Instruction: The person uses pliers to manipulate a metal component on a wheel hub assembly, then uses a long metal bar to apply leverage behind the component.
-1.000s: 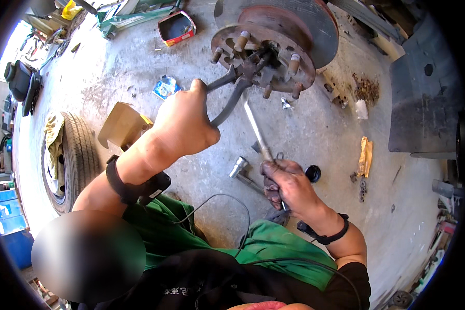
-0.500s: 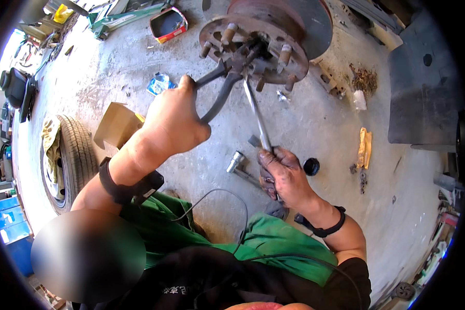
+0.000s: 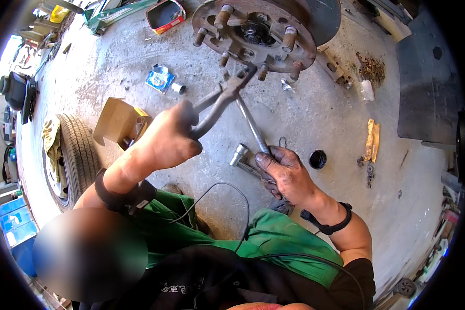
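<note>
My left hand is closed around the dark handles of a pair of pliers, whose jaws stand just in front of a rusty wheel hub. Threaded studs stick out of the hub's flange, and its centre bore looks dark and greasy. In my blackened right hand is a slim metal bar; its upper end meets or passes behind the pliers, and I cannot tell which. Its lower end is hidden by my fingers.
A socket wrench and a round black cap lie on the concrete floor near my right hand. To the left are an open cardboard box, a blue packet and a tyre. A cable crosses my lap.
Both hands have drawn the pliers and the metal bar back from the hub's centre, down toward me. The greasy bore, covered by the tools before, now shows.
</note>
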`<state>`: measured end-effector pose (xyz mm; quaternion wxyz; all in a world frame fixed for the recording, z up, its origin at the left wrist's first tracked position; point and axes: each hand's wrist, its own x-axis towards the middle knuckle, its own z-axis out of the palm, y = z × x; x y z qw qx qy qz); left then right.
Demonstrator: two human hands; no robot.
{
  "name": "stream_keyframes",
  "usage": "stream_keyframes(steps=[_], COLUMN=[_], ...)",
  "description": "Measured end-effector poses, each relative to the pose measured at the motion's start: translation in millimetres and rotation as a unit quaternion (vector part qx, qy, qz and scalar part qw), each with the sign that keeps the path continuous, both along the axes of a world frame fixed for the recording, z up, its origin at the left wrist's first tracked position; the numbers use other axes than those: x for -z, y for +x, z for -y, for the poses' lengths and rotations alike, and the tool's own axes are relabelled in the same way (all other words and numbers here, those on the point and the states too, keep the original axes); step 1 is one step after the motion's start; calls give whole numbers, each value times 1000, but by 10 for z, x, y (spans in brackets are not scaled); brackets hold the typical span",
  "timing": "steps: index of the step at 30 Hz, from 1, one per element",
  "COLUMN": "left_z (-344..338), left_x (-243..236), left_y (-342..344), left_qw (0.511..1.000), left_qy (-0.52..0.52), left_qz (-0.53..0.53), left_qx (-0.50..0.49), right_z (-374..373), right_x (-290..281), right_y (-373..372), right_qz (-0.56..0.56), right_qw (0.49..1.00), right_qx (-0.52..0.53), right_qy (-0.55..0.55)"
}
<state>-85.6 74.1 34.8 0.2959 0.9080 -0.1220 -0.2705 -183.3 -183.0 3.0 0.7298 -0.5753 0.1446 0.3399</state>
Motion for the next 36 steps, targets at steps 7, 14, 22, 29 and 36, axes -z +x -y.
stream_keyframes(steps=[7,14,22,29,36], left_z=[107,133,332,500,469], left_x=[-99,-81,-67,152,14], left_y=[-52,-101,-302,-366,-243], left_qw=[900,859,990,966,969], left_qy=[-282,-302,-140,30,-241], left_qz=[-313,-394,-7,232,51], left_qx=[-113,-122,-12,112,-31], right_z=[115,851,160,-355,-112], right_x=[624,1713,673,-16,216], right_y=[90,666,549,720,745], right_qz=[382,138,44,307,310], right_qw=[882,934,994,945,949], right_qx=[-44,36,-37,-104,40], right_qy=[-272,-328,96,-35,-50])
